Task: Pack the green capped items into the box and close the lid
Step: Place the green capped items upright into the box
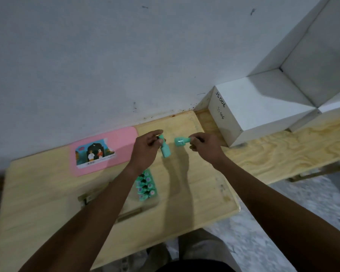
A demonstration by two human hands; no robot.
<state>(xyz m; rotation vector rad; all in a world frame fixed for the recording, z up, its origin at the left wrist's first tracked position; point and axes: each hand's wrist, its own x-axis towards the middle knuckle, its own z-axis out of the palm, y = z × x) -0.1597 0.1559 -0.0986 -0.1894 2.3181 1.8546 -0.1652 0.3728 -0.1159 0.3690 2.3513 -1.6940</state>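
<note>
Gripped one green capped item (165, 151) in the left hand (145, 146), fingers curled round its upper end, the other end tilted down toward the desk (47, 193). Pinched a second green capped item (181, 141) by its narrow end in the right hand (204, 144), roughly level, wide end pointing left. Held both above the desk, near each other but apart. Noted a packed cluster of green capped items (146, 185) just below the left wrist, its surround blurred. Noted a pink mat (106, 152) by the wall and white boxes (243, 114) at right.
</note>
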